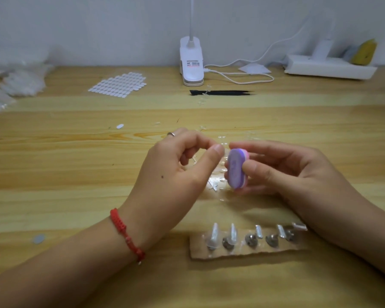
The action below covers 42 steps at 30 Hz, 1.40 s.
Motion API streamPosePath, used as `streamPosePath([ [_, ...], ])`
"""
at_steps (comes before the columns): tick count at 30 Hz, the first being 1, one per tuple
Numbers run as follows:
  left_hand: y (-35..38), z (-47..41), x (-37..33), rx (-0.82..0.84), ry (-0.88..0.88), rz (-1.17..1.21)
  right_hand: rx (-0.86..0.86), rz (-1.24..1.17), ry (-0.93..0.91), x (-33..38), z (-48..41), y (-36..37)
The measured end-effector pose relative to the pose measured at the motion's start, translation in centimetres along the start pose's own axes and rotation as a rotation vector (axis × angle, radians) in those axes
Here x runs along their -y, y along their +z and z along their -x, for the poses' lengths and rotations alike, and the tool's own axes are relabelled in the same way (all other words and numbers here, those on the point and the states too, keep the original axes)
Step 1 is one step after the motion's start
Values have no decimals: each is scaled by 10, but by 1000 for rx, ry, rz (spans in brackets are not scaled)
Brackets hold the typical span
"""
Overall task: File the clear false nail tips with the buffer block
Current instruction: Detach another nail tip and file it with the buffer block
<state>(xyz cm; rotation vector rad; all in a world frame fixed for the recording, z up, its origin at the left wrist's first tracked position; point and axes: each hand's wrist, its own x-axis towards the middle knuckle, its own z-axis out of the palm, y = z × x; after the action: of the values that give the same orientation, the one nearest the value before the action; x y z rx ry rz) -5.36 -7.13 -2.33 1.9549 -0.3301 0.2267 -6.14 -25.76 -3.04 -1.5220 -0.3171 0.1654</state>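
Observation:
My right hand [296, 174] grips a small oval buffer block [236, 167], purple-faced with a pink edge, between thumb and fingers. My left hand [178, 170] pinches something tiny at its thumb and forefinger tips, right against the block's upper left edge; a clear nail tip there is too small to make out. Several loose clear nail tips [216, 184] lie on the wooden table [76, 174] under and behind both hands. In front of me a cardboard strip [242, 252] holds several metal stands, some topped with clear nail tips [213, 235].
A white clip lamp [191, 63] with its cable stands at the back. Black tweezers [222, 92] lie before it, a sheet of white adhesive tabs [120, 84] to the left, plastic bags [16, 83] at far left, a white power strip [329, 66] at back right.

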Motion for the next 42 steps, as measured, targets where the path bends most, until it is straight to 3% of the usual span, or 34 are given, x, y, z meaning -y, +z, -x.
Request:
streamPosePath([
  [4,3,2,-1,86,16,-44,-60,-69,-5,-1,-2,-2],
  [8,1,0,1,-11,37,-38,-10,-33,-5,0,0,0],
  [13,2,2,-1,54,33,-34,-66,-79,3,1,0,-1],
  [17,-3,0,-2,-78,86,-22,6,15,18,5,3,3],
  [22,2,4,-4,29,78,-50,-79,-68,14,3,2,1],
  [26,-1,2,-2,-42,75,-27,-10,-12,33,4,4,2],
  [30,2,2,-1,60,32,-18,-61,-75,13,2,1,0],
  [35,0,1,-1,-35,49,-34,-14,-22,27,2,1,1],
  [39,2,2,-2,67,55,-62,-63,-76,17,2,1,0],
  [42,0,2,-2,-7,69,-65,-36,-60,22,4,1,1],
])
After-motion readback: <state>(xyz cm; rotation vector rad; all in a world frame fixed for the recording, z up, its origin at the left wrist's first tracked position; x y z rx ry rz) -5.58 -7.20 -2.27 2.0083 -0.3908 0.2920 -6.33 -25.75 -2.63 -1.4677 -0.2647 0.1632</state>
